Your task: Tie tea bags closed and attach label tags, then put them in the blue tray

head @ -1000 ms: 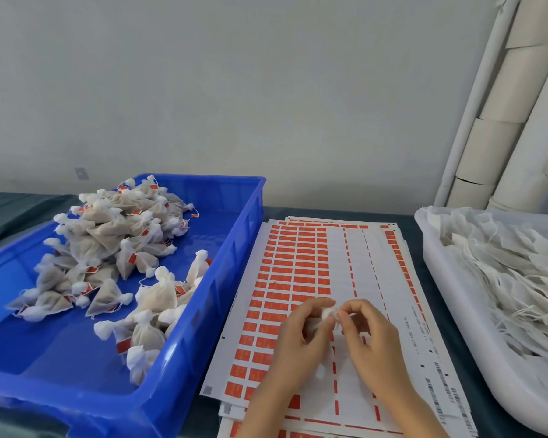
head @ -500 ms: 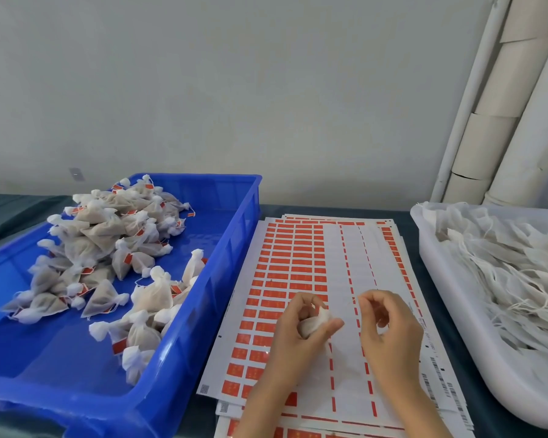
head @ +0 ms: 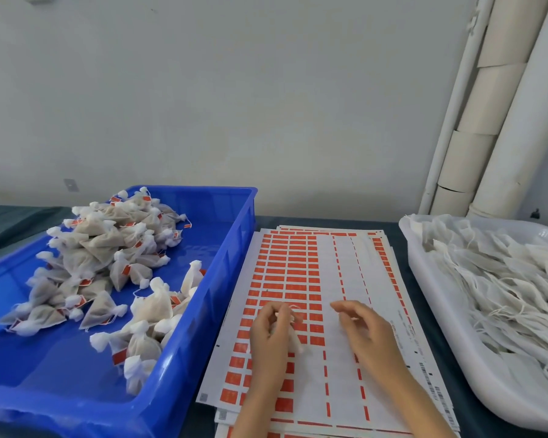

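1. The blue tray sat at my left on the dark table, holding a heap of finished tea bags, each tied shut with a small red tag.
2. A white tray sat at my right, filled with flat, untied bags and their loose strings.
3. A stack of label sheets lay between the trays, right under my hands. Rows of red labels filled the left part; the strips toward the right looked mostly peeled.
4. My left hand was curled around one tea bag, gripping it above the red labels, well clear of the blue tray.
5. My right hand hovered just beside it, fingers loosely bent and relaxed, with nothing I could make out between them.
6. I judged the step to be picking a label. To do it well I would keep the bag's neck pinched tight so the tie could not slip, peel one red label cleanly by a corner, and fold it squarely over the string.
7. Writing: the red labels carried print too small to read. Barcodes and fine text ran along the sheets' right edge, also unreadable. No brand name could be made out.
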Tool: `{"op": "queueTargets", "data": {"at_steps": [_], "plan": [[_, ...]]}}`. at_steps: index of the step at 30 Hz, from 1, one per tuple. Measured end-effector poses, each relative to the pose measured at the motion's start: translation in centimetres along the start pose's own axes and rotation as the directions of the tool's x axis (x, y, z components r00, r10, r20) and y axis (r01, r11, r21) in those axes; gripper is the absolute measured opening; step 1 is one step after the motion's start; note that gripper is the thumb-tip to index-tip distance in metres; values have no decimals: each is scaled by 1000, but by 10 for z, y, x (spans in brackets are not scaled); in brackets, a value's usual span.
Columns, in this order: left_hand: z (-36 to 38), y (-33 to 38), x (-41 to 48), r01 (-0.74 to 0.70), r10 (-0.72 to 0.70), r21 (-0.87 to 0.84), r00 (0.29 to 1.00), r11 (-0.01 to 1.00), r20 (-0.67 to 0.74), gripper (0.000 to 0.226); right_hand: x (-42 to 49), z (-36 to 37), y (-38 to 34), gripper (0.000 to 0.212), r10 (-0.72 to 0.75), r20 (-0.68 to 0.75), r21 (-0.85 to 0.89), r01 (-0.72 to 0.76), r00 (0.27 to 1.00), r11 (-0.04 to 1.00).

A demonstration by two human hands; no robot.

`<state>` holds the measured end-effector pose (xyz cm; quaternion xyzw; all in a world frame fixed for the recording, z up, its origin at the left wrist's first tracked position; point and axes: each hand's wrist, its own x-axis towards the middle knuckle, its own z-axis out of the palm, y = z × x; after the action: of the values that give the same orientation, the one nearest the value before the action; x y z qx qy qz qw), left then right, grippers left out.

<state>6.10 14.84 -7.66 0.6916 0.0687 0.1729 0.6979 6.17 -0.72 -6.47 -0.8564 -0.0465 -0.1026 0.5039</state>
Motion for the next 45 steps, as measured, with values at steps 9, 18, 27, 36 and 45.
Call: {"op": "queueTargets", "data": {"at_steps": [9, 18, 27, 36, 45], "plan": [[-11, 6, 7, -138, 86, 431, 987, 892, 137, 26, 12, -29, 14, 114, 243, 469, -578, 87, 849, 811], [-25, 21, 7, -398, 36, 799, 902, 451, 429, 56, 12, -29, 14, 88, 211, 486, -666, 203, 848, 717], [-27, 10, 3, -473, -96, 760, 818, 446, 566, 48, 3, -30, 19, 79, 163, 493, -621, 215, 855, 754], [-26, 6, 8, -408, -186, 787, 824, 462, 536, 55, 1, -26, 10, 80, 149, 406, -566, 120, 902, 816], [-23, 7, 10, -519, -116, 732, 776, 441, 620, 39, -5, -24, 23, 60, 70, 387, -540, 164, 919, 826]]}}
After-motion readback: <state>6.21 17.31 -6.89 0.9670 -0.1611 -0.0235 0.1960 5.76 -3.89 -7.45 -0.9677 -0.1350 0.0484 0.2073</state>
